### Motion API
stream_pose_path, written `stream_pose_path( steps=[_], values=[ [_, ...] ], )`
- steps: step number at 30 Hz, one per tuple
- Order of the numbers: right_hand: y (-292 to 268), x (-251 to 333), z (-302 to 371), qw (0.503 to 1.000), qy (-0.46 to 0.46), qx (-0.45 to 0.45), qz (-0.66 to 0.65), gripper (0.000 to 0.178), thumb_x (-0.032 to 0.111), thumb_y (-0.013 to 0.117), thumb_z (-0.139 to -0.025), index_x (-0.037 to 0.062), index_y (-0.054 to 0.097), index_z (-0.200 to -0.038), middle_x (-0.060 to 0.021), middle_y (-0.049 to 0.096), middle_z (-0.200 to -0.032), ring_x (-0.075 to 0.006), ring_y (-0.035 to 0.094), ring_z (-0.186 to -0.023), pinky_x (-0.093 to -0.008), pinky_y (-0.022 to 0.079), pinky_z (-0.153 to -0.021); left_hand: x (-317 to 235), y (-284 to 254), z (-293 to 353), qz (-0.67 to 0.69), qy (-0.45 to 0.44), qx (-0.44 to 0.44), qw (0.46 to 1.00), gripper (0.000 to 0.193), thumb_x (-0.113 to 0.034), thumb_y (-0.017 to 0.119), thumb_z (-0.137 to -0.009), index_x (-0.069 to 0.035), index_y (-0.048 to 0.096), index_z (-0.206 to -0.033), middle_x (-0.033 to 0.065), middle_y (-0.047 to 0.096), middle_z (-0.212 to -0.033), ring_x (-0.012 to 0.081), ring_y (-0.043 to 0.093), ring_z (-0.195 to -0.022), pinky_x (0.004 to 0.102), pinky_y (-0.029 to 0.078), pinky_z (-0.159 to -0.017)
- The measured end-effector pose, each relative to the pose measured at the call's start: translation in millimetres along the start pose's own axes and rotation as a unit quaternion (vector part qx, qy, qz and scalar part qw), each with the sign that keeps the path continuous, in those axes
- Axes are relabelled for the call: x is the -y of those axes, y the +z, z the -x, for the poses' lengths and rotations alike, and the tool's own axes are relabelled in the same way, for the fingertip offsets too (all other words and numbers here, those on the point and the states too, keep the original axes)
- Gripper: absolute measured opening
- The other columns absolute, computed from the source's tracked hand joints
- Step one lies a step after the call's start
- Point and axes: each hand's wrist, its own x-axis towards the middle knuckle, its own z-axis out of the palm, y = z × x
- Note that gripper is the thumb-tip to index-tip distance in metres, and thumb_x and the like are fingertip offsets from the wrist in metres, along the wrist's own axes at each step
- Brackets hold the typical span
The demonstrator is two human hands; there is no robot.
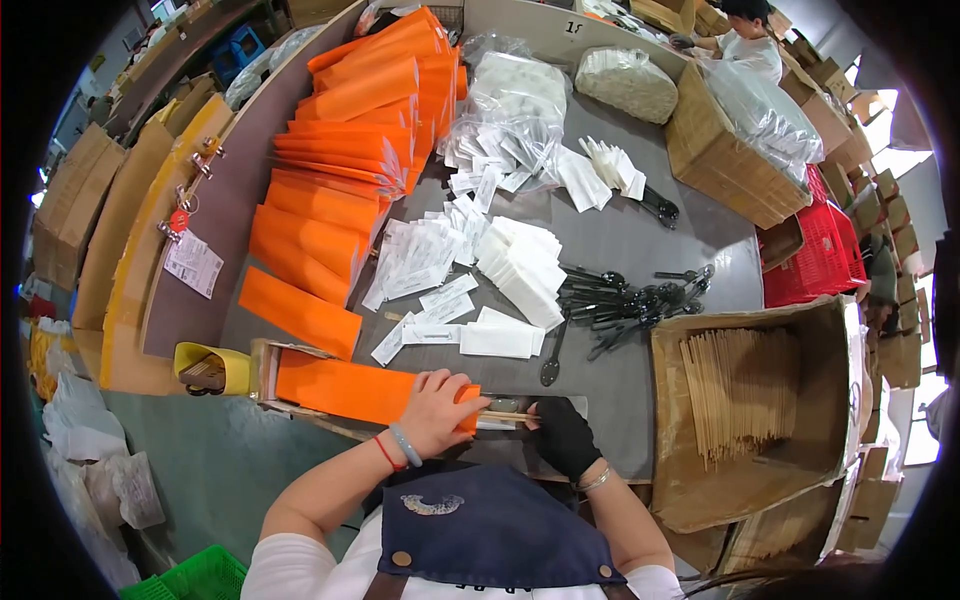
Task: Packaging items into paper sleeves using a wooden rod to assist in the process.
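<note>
Hands point(500, 425) on orange sleeve point(360, 390)

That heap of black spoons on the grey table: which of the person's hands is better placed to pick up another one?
Probably the right hand: the black spoons lie up on its side, while the left hand presses on the orange sleeve.

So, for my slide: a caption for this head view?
Left hand presses orange sleeve; gloved right hand feeds cutlery in.

a packing workshop. stacked orange sleeves point(340, 150), black plastic cutlery point(630, 295) and napkins point(520, 265) crowd the surface point(640, 240). cardboard boxes point(730, 150) surround it.
</note>
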Motion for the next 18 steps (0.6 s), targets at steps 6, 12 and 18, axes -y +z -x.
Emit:
stream_pose_path(
  steps=[6,12,18],
  values=[
    [14,8,-2,0.999,-0.012,-0.022,-0.041,0.023,0.009,0.068,-0.07,0.0087,0.062,-0.092,-0.013,0.061,-0.092,-0.0329,0.058,-0.09,-0.0418,0.048,-0.074,-14,0,-10,-0.031,0.003,0.023,0.999,0.067,-0.029,0.082,-0.062,-0.026,0.056,-0.124,0.0077,0.05,-0.117,0.0291,0.046,-0.108,0.0457,0.035,-0.092],
    [-3,-12,12,0.992,0.088,-0.084,-0.036,0.011,0.016,0.069,-0.077,0.006,0.064,-0.076,-0.012,0.062,-0.08,-0.0305,0.061,-0.079,-0.0403,0.049,-0.071,-16,5,-20,-0.027,0.028,0.019,0.999,0.062,-0.03,0.082,-0.061,-0.022,0.058,-0.117,0.0082,0.051,-0.117,0.0292,0.046,-0.106,0.0452,0.036,-0.09],
    [68,14,-17,0.973,-0.018,-0.037,-0.228,0.043,0.017,0.066,-0.078,0.0063,0.051,-0.117,-0.0198,0.055,-0.108,-0.0374,0.055,-0.101,-0.0427,0.045,-0.087,-8,18,-19,-0.005,0.039,-0.025,0.999,0.05,-0.026,0.078,-0.067,-0.019,0.058,-0.112,0.0099,0.053,-0.114,0.0312,0.05,-0.105,0.0454,0.038,-0.087]
  ],
)
